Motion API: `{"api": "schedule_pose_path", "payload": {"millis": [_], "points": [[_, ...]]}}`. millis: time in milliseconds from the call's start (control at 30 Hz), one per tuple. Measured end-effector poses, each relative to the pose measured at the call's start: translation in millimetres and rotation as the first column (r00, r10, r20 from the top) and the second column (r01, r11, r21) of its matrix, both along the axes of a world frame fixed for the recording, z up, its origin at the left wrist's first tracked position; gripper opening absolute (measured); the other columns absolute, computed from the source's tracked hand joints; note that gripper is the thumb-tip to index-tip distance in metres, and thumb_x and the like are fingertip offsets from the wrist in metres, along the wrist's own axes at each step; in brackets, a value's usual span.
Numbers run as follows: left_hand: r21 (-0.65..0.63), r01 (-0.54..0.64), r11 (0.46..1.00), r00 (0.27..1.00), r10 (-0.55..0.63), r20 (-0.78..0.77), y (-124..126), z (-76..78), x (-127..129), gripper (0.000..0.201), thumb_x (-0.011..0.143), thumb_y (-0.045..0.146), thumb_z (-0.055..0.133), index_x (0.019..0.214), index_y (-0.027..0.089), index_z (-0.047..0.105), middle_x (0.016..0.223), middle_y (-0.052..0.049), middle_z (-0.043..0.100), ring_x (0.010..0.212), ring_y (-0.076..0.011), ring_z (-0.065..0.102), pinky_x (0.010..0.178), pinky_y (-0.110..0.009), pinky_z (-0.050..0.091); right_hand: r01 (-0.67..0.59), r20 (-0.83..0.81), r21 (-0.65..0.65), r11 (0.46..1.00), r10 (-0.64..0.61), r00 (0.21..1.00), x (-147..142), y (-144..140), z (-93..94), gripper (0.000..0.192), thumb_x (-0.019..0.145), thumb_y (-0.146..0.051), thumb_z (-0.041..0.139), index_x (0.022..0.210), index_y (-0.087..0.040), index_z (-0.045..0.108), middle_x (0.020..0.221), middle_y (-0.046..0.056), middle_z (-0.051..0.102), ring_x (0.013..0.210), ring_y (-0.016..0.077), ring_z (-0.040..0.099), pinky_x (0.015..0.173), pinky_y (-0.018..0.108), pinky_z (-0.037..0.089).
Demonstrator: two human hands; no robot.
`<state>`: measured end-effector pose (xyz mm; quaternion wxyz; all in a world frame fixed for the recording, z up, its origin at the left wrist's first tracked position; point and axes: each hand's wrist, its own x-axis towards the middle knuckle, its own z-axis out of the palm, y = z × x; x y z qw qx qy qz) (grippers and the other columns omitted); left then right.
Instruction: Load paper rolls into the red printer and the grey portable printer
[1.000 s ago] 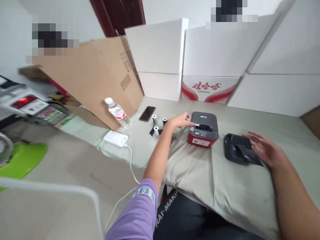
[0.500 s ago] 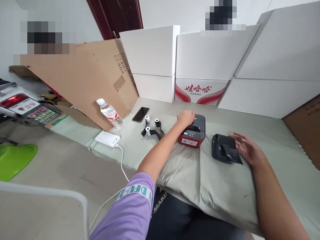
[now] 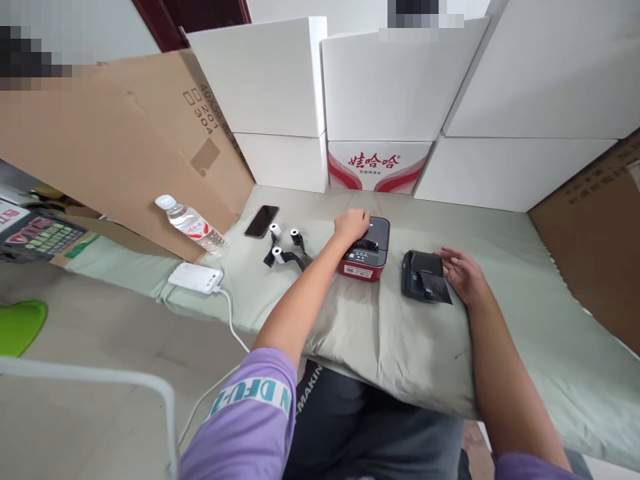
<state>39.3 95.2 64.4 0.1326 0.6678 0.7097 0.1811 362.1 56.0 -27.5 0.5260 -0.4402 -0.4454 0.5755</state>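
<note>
Setting: I look down on a pale green padded mat (image 3: 410, 347) laid on the floor, with white boxes (image 3: 400, 87) stacked along the wall at 12 o'clock and a leaning cardboard sheet (image 3: 125, 140) at 10 o'clock.
Red printer: a small red-bodied label printer (image 3: 364, 248) with a dark top panel and a white sticker on its front face sits near the middle of the mat.
Black printer: a flat black printer (image 3: 421, 284) lies just beside the red one, at its 3 o'clock, with a dark flap hanging toward me.
Change: since half a second ago the view has pulled back and lifted, so both printers look smaller and sit higher in the frame; my hands keep their places on them.
Left hand: my left hand (image 3: 351, 226) rests on the back left corner of the red printer's top, fingers curled over it; I cannot tell whether it truly clamps the case.
Right hand: my right hand (image 3: 461, 273) lies spread and relaxed, fingertips touching the right edge of the black printer, clasping nothing.
Nearby: three paper rolls (image 3: 281, 243) and a phone (image 3: 261, 221) lie at 9 o'clock from the red printer; farther out are a water bottle (image 3: 189, 224) on its side and a white charger (image 3: 196, 278).
</note>
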Motion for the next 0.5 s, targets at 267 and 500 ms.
{"api": "schedule_pose_path", "payload": {"millis": [267, 500], "points": [[-0.005, -0.015, 1.0, 0.989, 0.015, 0.146, -0.1, -4.1, -1.4, 0.039, 0.103, 0.046, 0.043, 0.106, 0.02, 0.073, 0.127, -0.017, 0.07, 0.121, -0.0307, 0.062, 0.105, -0.04, 0.043, 0.144, -0.014, 0.035, 0.989, -0.144, 0.99, -13.6, -12.4, 6.7, 0.025, 0.064, -0.03, 0.073, 0.088, -0.03, 0.07, 0.09, 0.002, 0.077, 0.099, 0.0242, 0.075, 0.098, 0.044, 0.058], [-0.086, -0.215, 0.973, 0.557, 0.194, 0.807, -6.5, -7.0, -19.3, 0.026, 0.085, 0.02, 0.063, 0.11, 0.017, 0.068, 0.135, -0.015, 0.066, 0.13, -0.0277, 0.058, 0.111, -0.036, 0.04, 0.211, 0.154, 0.025, 0.977, -0.212, 0.965, -10.9, -44.6, 41.8, 0.022, 0.065, -0.03, 0.073, 0.087, -0.026, 0.073, 0.094, 0.003, 0.078, 0.101, 0.0213, 0.074, 0.103, 0.04, 0.055]]}}
